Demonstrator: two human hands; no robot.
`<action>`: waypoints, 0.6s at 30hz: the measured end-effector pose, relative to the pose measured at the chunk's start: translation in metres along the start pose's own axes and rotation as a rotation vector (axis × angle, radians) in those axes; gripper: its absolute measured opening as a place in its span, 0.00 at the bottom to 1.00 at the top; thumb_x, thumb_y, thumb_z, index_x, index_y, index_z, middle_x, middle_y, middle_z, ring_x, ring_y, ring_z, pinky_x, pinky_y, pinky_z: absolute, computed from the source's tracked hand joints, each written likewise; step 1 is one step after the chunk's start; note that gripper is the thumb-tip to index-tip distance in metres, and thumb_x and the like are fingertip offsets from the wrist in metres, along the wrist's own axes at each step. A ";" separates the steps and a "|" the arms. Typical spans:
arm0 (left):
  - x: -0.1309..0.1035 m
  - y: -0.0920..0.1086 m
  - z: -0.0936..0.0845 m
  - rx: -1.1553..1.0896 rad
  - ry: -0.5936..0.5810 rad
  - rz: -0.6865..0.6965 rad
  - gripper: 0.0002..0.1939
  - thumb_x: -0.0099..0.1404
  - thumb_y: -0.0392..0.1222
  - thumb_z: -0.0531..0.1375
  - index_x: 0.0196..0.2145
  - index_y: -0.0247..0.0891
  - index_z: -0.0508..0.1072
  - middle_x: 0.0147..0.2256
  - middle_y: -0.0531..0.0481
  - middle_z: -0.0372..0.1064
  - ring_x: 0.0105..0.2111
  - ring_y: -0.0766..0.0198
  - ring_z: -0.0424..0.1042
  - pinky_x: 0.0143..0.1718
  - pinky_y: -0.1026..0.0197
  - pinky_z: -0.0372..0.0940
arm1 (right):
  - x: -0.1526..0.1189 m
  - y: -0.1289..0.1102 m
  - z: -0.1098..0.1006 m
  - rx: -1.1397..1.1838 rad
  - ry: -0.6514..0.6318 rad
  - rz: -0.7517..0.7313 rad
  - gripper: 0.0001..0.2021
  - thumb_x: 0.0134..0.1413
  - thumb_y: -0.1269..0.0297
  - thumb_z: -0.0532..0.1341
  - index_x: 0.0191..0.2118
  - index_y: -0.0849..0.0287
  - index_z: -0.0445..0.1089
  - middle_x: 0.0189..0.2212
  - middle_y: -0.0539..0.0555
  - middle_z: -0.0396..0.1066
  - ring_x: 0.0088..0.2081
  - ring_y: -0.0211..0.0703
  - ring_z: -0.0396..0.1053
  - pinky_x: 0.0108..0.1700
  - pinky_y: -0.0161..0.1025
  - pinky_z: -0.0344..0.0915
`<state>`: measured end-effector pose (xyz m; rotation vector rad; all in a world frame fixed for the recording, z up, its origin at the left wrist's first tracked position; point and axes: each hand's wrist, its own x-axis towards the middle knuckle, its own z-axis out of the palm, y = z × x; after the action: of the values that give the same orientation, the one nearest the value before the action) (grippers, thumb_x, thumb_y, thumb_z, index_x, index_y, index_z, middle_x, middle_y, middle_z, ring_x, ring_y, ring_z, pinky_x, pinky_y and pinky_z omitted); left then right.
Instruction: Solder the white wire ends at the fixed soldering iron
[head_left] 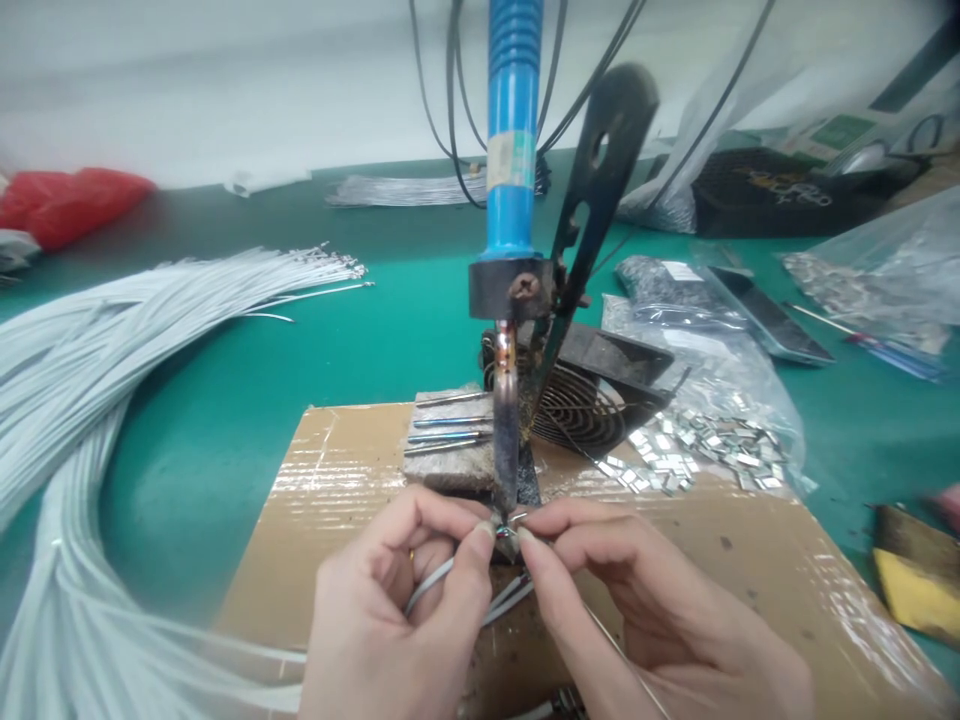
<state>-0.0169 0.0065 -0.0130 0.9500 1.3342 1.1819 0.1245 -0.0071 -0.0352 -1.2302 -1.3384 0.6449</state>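
A blue-handled soldering iron (512, 200) is clamped upright, its tip (505, 450) pointing down between my hands. My left hand (412, 600) is closed, pinching the end of a white cable (431, 583) just below the tip. Close by on the right, my right hand (645, 600) is closed on a thin solder wire (622, 655) that trails down past the palm. Small coloured wire ends (504, 532) show between the fingertips; whether a connector is among them I cannot tell. More white cable (510, 600) lies below the hands.
Cardboard (315, 520) covers the green bench. A block with metal rods (450, 440) and a black fan (585, 400) stand behind the hands. Small metal connector parts (705, 445) lie scattered to the right. A thick bundle of white cables (97, 400) fills the left; a phone (769, 315) lies farther back.
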 end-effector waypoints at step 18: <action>-0.001 0.001 0.000 0.022 0.007 -0.014 0.07 0.65 0.36 0.68 0.29 0.40 0.78 0.30 0.53 0.81 0.30 0.69 0.81 0.34 0.76 0.73 | 0.002 -0.005 0.005 0.034 0.049 0.060 0.09 0.58 0.72 0.69 0.31 0.52 0.72 0.36 0.45 0.80 0.37 0.34 0.80 0.44 0.24 0.73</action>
<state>-0.0169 0.0059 -0.0115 0.9511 1.3597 1.1628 0.1188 -0.0056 -0.0311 -1.2550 -1.2491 0.6733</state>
